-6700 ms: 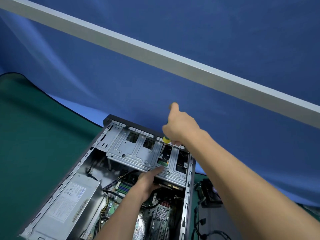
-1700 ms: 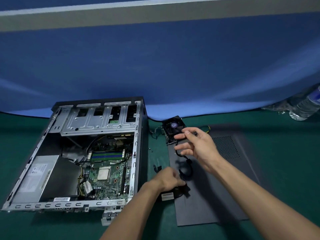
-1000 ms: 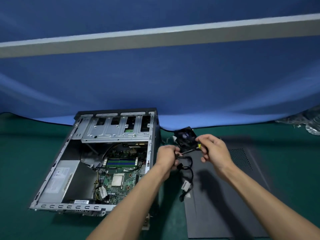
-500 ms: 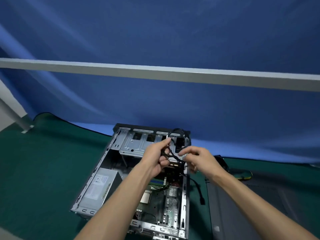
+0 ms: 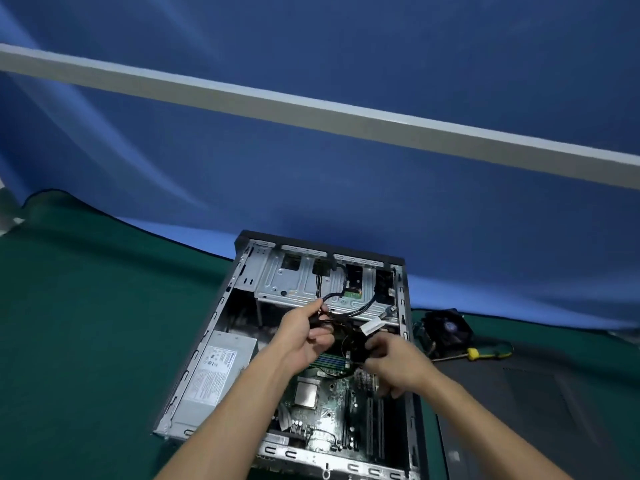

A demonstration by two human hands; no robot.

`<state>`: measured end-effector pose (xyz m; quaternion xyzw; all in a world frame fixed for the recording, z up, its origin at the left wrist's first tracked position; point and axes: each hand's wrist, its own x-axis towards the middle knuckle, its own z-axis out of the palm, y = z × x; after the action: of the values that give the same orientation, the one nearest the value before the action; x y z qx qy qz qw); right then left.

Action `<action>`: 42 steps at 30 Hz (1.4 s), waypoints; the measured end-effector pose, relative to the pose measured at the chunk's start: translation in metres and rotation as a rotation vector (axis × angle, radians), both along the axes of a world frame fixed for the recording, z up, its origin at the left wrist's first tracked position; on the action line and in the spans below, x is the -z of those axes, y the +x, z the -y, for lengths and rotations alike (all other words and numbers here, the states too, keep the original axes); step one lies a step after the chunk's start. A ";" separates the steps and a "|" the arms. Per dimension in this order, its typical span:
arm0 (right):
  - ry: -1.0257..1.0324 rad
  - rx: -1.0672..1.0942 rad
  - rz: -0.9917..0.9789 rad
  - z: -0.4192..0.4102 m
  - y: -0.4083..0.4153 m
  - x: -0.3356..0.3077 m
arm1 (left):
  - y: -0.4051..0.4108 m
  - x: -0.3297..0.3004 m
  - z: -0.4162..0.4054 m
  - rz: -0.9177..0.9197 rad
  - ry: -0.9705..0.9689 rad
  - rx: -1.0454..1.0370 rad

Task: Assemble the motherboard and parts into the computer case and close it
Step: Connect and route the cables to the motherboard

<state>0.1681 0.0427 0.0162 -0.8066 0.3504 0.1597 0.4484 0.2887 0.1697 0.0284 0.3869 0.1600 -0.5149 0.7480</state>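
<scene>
Gripping black cables [image 5: 341,318] above the open case [image 5: 221,317], left hand [image 5: 304,336]; right hand [image 5: 398,363] pinching their black connector [image 5: 356,348].

Both hands hold black cables [image 5: 349,311] over open case [image 5: 221,308]. Beyond grip: drive cage [image 5: 294,282] blocks. Below: motherboard [image 5: 322,410] exposed, reachable. Left: PSU [image 5: 216,370] fills the bay. Right: case wall, then fan [image 5: 446,329] & screwdriver [image 5: 481,355].
</scene>
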 end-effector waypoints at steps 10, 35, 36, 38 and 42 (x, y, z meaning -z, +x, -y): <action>-0.060 0.190 0.288 -0.016 0.013 0.006 | 0.011 0.027 -0.025 0.024 0.079 -0.100; -0.135 -0.195 0.050 -0.023 0.028 0.014 | 0.013 0.044 -0.019 -0.265 -0.124 -0.250; 0.071 -0.037 0.089 -0.022 0.028 0.011 | 0.012 0.044 -0.018 -0.269 -0.136 -0.251; 0.431 0.200 0.161 -0.021 0.029 0.006 | 0.010 0.043 -0.016 -0.271 -0.168 -0.229; 0.633 0.322 0.141 -0.024 0.035 0.003 | 0.004 0.047 -0.016 -0.294 -0.203 -0.151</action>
<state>0.2033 0.0671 0.0133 -0.5715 0.3742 0.1317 0.7184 0.2928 0.1861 -0.0185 0.2167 0.2435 -0.5217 0.7884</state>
